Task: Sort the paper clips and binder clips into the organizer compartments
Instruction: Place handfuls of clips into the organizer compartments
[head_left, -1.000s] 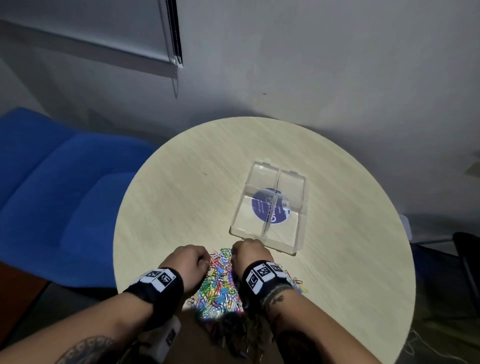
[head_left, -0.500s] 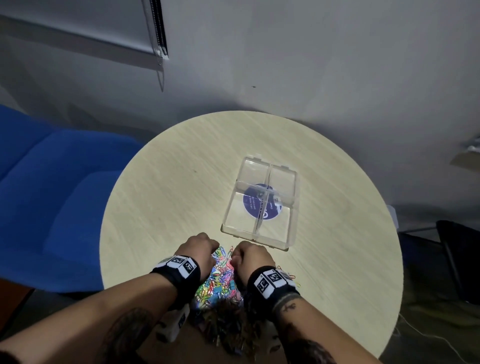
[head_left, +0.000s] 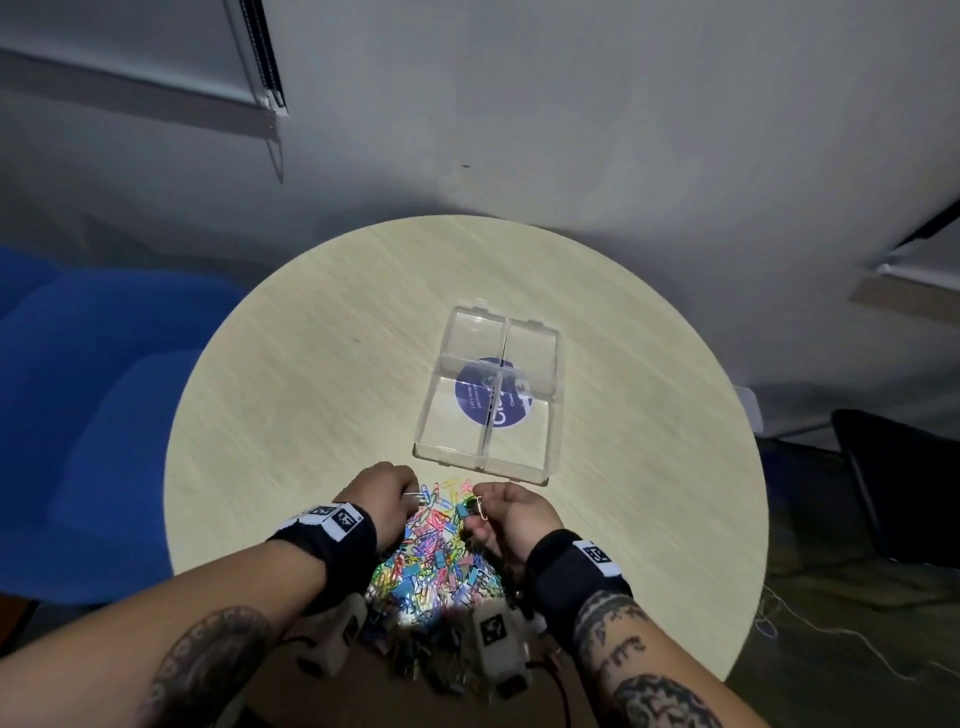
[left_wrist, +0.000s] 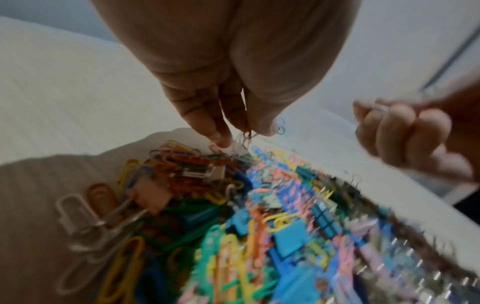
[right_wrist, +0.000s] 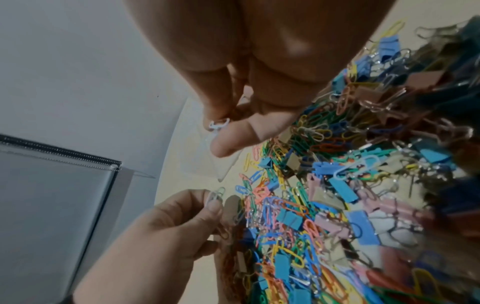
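A heap of coloured paper clips and binder clips (head_left: 436, 551) lies on the round table near its front edge. The clear four-compartment organizer (head_left: 488, 395) sits just beyond the heap with nothing visible in it. My left hand (head_left: 410, 496) is at the heap's far left edge and pinches a few thin paper clips (left_wrist: 248, 133) between thumb and fingers. My right hand (head_left: 475, 506) is raised a little above the heap's far right, with a pale paper clip (right_wrist: 218, 124) pinched between thumb and forefinger. The same heap (right_wrist: 324, 195) fills the right wrist view.
The round pale wood table (head_left: 311, 364) has bare surface to the left of and behind the organizer. A blue sofa (head_left: 78, 415) stands to the left, and a dark chair (head_left: 893, 483) to the right. The wall is close behind the table.
Both hands were knuckles-up, digging in the heap. The right hand has since turned and risen with a clip pinched, and the left has drawn clips up at the heap's edge.
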